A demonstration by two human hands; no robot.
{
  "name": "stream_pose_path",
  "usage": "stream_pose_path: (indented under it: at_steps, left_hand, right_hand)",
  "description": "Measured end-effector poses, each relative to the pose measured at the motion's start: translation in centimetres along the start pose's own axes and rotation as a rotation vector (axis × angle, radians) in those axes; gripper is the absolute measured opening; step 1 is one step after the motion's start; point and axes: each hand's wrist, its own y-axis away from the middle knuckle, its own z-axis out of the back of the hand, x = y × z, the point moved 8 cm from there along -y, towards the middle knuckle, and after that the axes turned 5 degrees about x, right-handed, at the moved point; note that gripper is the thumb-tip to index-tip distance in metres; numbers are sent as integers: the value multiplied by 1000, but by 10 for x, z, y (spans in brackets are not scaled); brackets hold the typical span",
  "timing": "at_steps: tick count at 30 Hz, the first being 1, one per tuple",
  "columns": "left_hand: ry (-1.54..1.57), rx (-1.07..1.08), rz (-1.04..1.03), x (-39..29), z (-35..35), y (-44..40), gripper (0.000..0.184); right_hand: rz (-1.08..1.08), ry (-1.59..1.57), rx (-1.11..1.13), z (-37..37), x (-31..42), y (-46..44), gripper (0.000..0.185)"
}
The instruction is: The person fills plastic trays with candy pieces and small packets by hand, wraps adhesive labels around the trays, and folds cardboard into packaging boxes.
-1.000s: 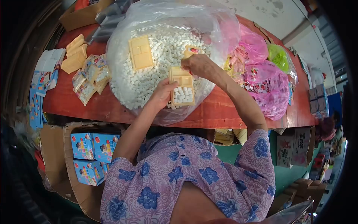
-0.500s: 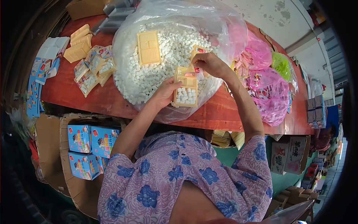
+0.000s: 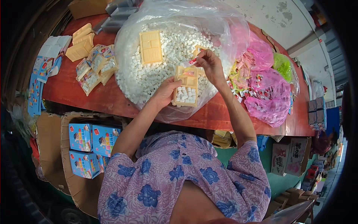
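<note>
My left hand (image 3: 164, 94) grips the left edge of a pale yellow compartment tray (image 3: 192, 81), thumb over the rim. White marshmallow-like cubes (image 3: 185, 95) fill its near section, and something pinkish in clear wrap lies in a far compartment. Just above the tray's far end, my right hand (image 3: 211, 65) pinches a small red packet (image 3: 192, 61). Beneath both hands spreads a large clear plastic bag (image 3: 125, 35) full of the same white cubes. A yellow tray (image 3: 151, 46) rests on those cubes, and another tray (image 3: 199, 49) is partly hidden behind my right hand.
Pink bags (image 3: 266, 108) of small packets and a green bag (image 3: 282, 67) lie to the right on the red table (image 3: 89, 102). Filled trays (image 3: 97, 69) and stacked yellow trays (image 3: 79, 51) sit left. Below, an open carton (image 3: 71, 168) holds blue boxes (image 3: 81, 138).
My right hand has shifted slightly, turning so the red packet shows above the tray's far end. My left hand and its tray stay nearly in place.
</note>
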Motion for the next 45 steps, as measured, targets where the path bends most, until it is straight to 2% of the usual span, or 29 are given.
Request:
stream_pose_path:
  at_steps: [5, 8, 14, 20, 23, 26, 29, 36, 39, 40, 45]
  left_hand:
    - [-8, 34, 40, 3, -3, 1, 28]
    - [24, 22, 51, 3, 5, 1, 28]
    - [36, -25, 49, -2, 12, 4, 28]
    - [17, -63, 54, 0, 16, 6, 28]
    - [22, -71, 41, 0, 16, 6, 29]
    - [27, -67, 40, -1, 14, 7, 29]
    - [10, -84, 30, -3, 17, 7, 28]
    - [37, -114, -24, -17, 23, 2, 30]
    - [-2, -97, -89, -31, 37, -22, 32]
    - [-43, -101, -123, -40, 36, -28, 30]
    - [29, -129, -139, -56, 31, -63, 31]
  right_hand:
    - [258, 113, -40, -4, 5, 7, 6]
    - [275, 218, 38, -11, -2, 12, 5]
    - [263, 247, 187, -17, -3, 30, 9]
    - [284, 346, 203, -18, 5, 37, 15]
    - [247, 232, 107, -13, 0, 32, 16]
    - [141, 311, 77, -19, 0, 26, 15]
    - [439, 792, 173, -44, 31, 31, 15]
    - [340, 637, 26, -30, 40, 34, 18]
    - [186, 530, 43, -11, 32, 48, 19]
    - [218, 528, 6, -5, 32, 56, 17]
    - [-54, 428, -25, 25, -8, 94, 15]
